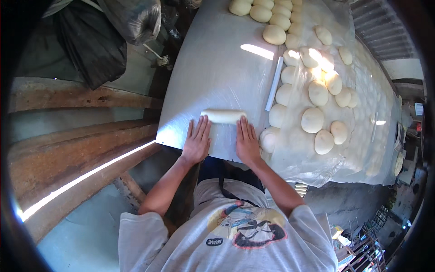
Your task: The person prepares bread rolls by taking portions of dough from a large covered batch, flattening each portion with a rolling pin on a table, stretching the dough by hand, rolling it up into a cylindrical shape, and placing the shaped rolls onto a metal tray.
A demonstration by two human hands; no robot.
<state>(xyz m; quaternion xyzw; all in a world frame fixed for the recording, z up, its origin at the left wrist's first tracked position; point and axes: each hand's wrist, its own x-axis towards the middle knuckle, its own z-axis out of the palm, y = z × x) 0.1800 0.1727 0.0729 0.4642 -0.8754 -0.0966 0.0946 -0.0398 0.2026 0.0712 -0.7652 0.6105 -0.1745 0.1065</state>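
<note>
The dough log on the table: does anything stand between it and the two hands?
Nothing visible does. The left hand and right hand both appear to touch the dough log near its ends. The pale strip lies off to the right.

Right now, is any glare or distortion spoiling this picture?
Head view: sunlight burns out a strip on the grey tabletop and part of a dough ball; head view: fisheye bending curves the tabletop's left edge, and the corners go black; head view: the dough roll at the fingers is clear of the brightest glare.
</note>
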